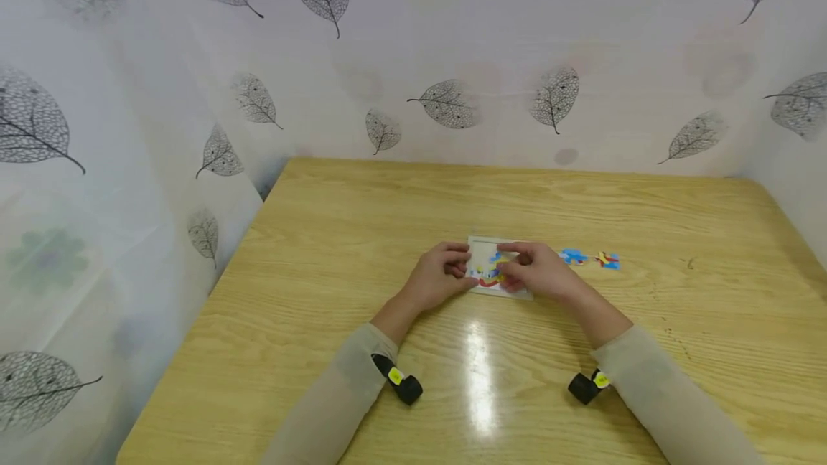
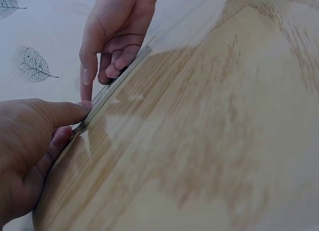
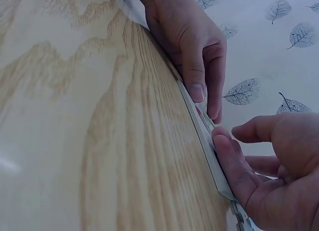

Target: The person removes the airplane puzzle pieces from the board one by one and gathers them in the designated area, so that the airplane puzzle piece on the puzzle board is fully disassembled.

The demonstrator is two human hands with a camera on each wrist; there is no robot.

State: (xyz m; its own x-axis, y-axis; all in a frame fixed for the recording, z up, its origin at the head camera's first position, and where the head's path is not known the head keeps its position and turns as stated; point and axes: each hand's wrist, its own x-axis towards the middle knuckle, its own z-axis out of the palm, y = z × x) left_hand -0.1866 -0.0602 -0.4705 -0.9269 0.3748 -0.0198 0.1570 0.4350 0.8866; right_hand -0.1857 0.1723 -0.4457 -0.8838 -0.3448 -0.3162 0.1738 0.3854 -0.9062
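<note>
A small jigsaw board [image 1: 480,244] with a pale raised border lies on the table, partly filled with coloured pieces along its lower side. My left hand [image 1: 441,275] grips its left border, thumb near the lower corner and fingers at the upper one. From the right, my right hand [image 1: 539,271] reaches over the board with its thumb and index finger around a blue puzzle piece [image 1: 496,257]; its other fingers are curled in. That hand hides much of the board's right half. In the right wrist view the thumb [image 3: 224,141] is right at the board's surface.
Two loose puzzle pieces lie to the right of the board: a mostly blue one [image 1: 572,257] close to my right hand and a blue, yellow and red one [image 1: 608,260] farther out. The wooden table [image 1: 362,199] meets a leaf-print curtain [image 1: 478,56] at the back and left.
</note>
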